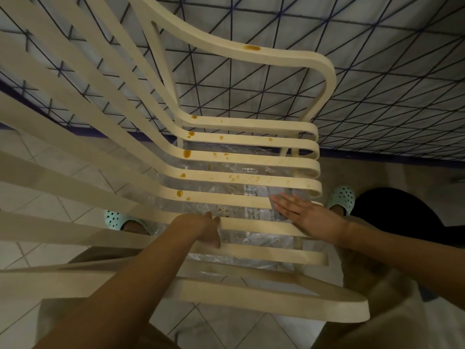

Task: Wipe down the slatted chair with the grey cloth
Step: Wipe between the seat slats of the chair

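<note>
The quilted surface [377, 71], pale with a dark line grid, fills the far side and runs just beyond the chair's far armrest. The tiled floor [50, 197] lies open to the left of the chair.

The slatted chair [251, 170] is cream and is viewed from above the backrest. Its seat slats end in rounded loops at the right. A clear plastic sheet [201, 187] shows through the gaps between the seat slats. A dark rounded object [402, 215] sits on the floor near the slat ends, to the right.

The left hand [201, 227] is the closed grip: its fingers curl over a near seat slat. The right hand [304, 215] lies flat with its fingers spread, pressing the grey cloth [280, 214] onto a slat close to the looped ends.

Two mint clogs [118, 219] stand either side of the seat. Orange-brown spots [187, 154] mark the farther slats and the far armrest. The printed label [251, 191] on the plastic is too small to read.
</note>
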Demonstrator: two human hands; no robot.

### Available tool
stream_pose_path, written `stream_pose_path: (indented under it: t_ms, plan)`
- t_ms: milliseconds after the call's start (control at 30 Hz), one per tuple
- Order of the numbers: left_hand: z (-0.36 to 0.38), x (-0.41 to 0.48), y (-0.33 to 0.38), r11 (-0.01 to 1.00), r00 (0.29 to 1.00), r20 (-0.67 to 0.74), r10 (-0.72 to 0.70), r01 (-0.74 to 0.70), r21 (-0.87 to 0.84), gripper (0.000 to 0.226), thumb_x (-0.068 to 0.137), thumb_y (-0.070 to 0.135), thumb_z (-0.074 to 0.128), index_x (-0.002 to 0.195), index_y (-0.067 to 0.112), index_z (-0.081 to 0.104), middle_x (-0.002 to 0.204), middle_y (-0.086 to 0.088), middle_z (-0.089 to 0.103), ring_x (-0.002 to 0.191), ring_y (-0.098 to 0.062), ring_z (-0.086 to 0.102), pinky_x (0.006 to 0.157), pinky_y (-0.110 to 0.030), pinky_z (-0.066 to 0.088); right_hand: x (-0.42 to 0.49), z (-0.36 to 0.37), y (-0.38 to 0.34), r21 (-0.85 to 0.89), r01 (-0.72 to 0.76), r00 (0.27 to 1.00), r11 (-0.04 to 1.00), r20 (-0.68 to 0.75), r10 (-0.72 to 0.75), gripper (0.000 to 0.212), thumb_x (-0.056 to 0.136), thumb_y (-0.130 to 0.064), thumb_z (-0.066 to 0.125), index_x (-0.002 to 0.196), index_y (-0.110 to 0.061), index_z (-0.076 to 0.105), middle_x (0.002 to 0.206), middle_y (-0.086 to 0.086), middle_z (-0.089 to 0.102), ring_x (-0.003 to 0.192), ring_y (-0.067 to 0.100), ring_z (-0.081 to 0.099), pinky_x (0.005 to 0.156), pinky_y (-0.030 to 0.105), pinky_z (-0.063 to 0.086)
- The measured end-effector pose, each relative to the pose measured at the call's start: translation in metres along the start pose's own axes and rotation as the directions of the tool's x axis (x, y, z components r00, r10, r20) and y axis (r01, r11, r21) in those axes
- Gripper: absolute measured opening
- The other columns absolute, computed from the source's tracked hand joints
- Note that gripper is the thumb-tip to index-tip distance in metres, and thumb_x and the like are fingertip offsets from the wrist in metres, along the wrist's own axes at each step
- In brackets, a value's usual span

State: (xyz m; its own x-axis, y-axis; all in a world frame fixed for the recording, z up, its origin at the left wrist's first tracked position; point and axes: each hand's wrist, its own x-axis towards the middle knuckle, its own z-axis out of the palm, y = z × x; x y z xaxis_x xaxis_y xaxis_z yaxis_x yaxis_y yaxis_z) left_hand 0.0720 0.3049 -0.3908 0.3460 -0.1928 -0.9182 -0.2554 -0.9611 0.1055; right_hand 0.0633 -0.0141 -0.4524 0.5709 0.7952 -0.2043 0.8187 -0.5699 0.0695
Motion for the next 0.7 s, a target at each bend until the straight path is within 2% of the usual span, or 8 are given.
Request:
stream_pose_path:
  t_ms: [100, 200, 267, 400, 533, 600, 667, 700]
  plan:
    - [-0.001, -0.001, 0.002, 1.000, 1.000, -0.023, 0.018, -0.018, -0.009, 0.087, 0.094, 0.045, 0.054, 0.155, 0.016, -0.002, 0.162, -0.006, -0.007, 0.146, -0.030, 0.018, 0.116, -0.043, 0.026, 0.020, -0.006, -0.010, 0.023, 0.000, 0.999, 1.000, -0.039, 0.001, 0.060, 0.092, -0.006, 0.038, 0.151, -0.006, 0.027, 0.159, 0.012, 0.025, 0.146, 0.026, 0.026, 0.119, 0.038, 0.026]
    - [0.000, 0.000, 0.001, 0.999, 0.999, -0.026, 0.024, -0.025, -0.035, 0.087, 0.093, 0.045, 0.055, 0.155, 0.015, 0.002, 0.163, -0.005, -0.004, 0.145, -0.030, 0.021, 0.116, -0.043, 0.027, 0.052, -0.010, -0.024, 0.054, 0.023, 0.998, 0.998, -0.067, -0.019, 0.064, 0.085, -0.001, 0.055, 0.147, -0.003, 0.038, 0.155, 0.014, 0.033, 0.142, 0.029, 0.034, 0.118, 0.038, 0.026]
    - [-0.001, 0.004, -0.003, 0.998, 1.000, -0.024, 0.003, -0.004, -0.058, 0.088, 0.092, 0.047, 0.057, 0.155, 0.014, 0.005, 0.163, -0.005, 0.003, 0.144, -0.029, 0.025, 0.115, -0.042, 0.028, 0.075, -0.009, -0.034, 0.032, 0.037, 0.997, 0.999, -0.069, -0.035, 0.066, 0.083, -0.001, 0.059, 0.146, -0.001, 0.038, 0.154, 0.016, 0.035, 0.141, 0.030, 0.036, 0.117, 0.039, 0.028]
    - [0.000, 0.002, -0.006, 0.998, 0.997, -0.029, -0.067, 0.067, -0.004, 0.086, 0.089, 0.049, 0.060, 0.154, 0.012, 0.016, 0.160, -0.009, 0.012, 0.142, -0.030, 0.029, 0.113, -0.043, 0.032, 0.114, -0.001, -0.056, 0.068, 0.022, 0.999, 0.997, -0.026, -0.021, 0.056, 0.090, -0.007, 0.029, 0.145, -0.001, 0.037, 0.152, 0.015, 0.038, 0.139, 0.031, 0.039, 0.111, 0.045, 0.038]
    - [-0.003, -0.005, -0.016, 0.987, 0.988, 0.022, -0.153, 0.152, 0.050, 0.075, 0.092, 0.049, 0.055, 0.151, 0.014, 0.026, 0.158, -0.009, 0.020, 0.139, -0.031, 0.033, 0.109, -0.040, 0.036, 0.161, -0.001, -0.079, 0.155, 0.024, 0.999, 0.988, 0.029, -0.029, 0.058, 0.093, -0.012, 0.020, 0.150, -0.002, 0.026, 0.156, 0.015, 0.030, 0.143, 0.032, 0.031, 0.110, 0.047, 0.038]
    - [-0.003, -0.007, -0.020, 0.983, 0.983, 0.052, -0.174, 0.171, 0.060, 0.072, 0.094, 0.046, 0.052, 0.152, 0.012, 0.025, 0.159, -0.009, 0.017, 0.138, -0.031, 0.035, 0.108, -0.039, 0.036, 0.181, -0.009, -0.090, 0.179, 0.017, 1.000, 0.984, -0.013, -0.015, 0.055, 0.096, -0.012, 0.024, 0.151, -0.003, 0.026, 0.158, 0.014, 0.027, 0.145, 0.031, 0.028, 0.115, 0.046, 0.032]
    - [-0.002, -0.009, -0.018, 0.985, 0.985, 0.043, -0.165, 0.162, 0.061, 0.073, 0.096, 0.045, 0.051, 0.153, 0.011, 0.020, 0.160, -0.011, 0.013, 0.138, -0.032, 0.034, 0.107, -0.039, 0.035, 0.199, -0.016, -0.101, 0.192, 0.029, 0.999, 0.981, -0.031, -0.024, 0.055, 0.099, -0.011, 0.038, 0.152, -0.003, 0.024, 0.159, 0.014, 0.024, 0.147, 0.032, 0.023, 0.119, 0.046, 0.023]
    - [-0.001, -0.010, -0.016, 0.985, 0.986, 0.034, -0.165, 0.162, 0.056, 0.076, 0.096, 0.045, 0.051, 0.153, 0.010, 0.016, 0.160, -0.013, 0.010, 0.139, -0.032, 0.033, 0.107, -0.039, 0.035, 0.205, -0.019, -0.105, 0.216, 0.031, 0.999, 0.976, -0.048, -0.021, 0.057, 0.097, -0.012, 0.047, 0.150, -0.003, 0.028, 0.157, 0.014, 0.028, 0.145, 0.033, 0.026, 0.117, 0.047, 0.024]
